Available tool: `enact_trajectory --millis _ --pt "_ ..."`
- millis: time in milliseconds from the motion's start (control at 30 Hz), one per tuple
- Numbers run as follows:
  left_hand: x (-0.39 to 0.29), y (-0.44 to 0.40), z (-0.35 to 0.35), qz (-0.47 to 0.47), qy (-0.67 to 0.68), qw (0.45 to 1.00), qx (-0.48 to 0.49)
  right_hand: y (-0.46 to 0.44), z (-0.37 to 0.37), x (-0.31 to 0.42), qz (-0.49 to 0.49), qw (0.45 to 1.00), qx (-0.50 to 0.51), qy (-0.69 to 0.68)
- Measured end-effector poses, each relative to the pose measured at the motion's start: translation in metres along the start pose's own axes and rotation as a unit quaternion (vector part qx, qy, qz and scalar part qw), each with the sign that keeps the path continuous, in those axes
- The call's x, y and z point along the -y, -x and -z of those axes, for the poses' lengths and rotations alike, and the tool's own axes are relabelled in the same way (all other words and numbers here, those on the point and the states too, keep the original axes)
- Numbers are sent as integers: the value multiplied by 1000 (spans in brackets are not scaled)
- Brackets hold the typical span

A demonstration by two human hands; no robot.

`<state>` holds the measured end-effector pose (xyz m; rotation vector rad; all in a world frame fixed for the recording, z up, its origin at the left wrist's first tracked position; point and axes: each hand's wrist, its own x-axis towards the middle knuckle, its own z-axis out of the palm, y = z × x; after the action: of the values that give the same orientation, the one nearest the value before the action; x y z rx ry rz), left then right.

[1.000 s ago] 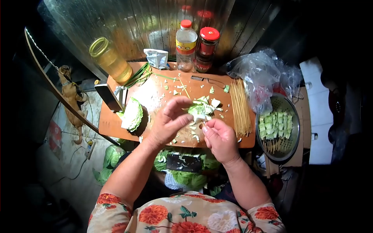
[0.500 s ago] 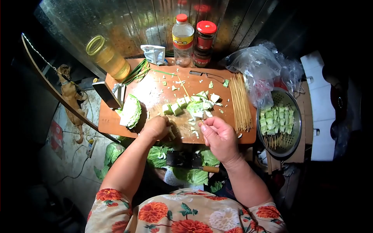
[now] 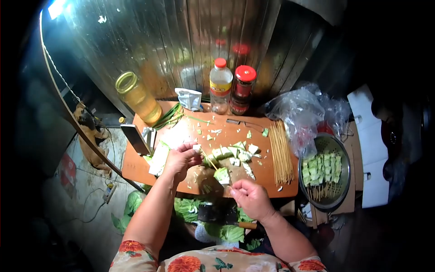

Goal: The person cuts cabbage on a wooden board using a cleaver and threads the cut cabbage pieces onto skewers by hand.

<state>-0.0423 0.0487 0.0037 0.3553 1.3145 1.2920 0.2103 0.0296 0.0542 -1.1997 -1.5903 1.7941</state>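
My right hand pinches the lower end of a thin skewer. A cut cabbage piece is on that skewer, just beyond my right fingertips. My left hand is closed near the skewer's upper end, with a small pale cabbage piece at its fingertips. Between and beyond the hands, chopped cabbage chunks lie on the orange-brown board. A larger cut cabbage is left of my left hand, partly hidden by it.
Bare skewers lie at the board's right. A metal colander holds loaded skewers. Bottle, red-lidded jars, tilted yellow jar and phone stand around the board. A cleaver lies below its front edge.
My left hand has risen from the board's front edge to the skewer's upper end, with a cabbage piece at its fingertips. The camera view has tilted upward.
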Motion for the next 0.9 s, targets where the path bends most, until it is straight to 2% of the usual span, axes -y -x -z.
enact_trajectory --millis 100,500,633,700,833,900 --pt "-6 6 1 -17 121 992 4 -2 -3 2 -12 1000 20 8" --pt "-14 11 -9 -57 140 989 0 -3 -5 5 -3 1000 19 0" --pt "-12 12 -12 -94 122 988 -17 -2 -5 4 6 1000 12 17" --pt "-10 11 -13 -172 35 984 -14 -3 -5 4 2 1000 10 7" --pt "-13 16 -16 -175 -4 985 2 -2 -3 5 -12 1000 18 -18" --pt "-15 17 -15 -121 17 992 26 0 -3 5 4 999 14 -50"
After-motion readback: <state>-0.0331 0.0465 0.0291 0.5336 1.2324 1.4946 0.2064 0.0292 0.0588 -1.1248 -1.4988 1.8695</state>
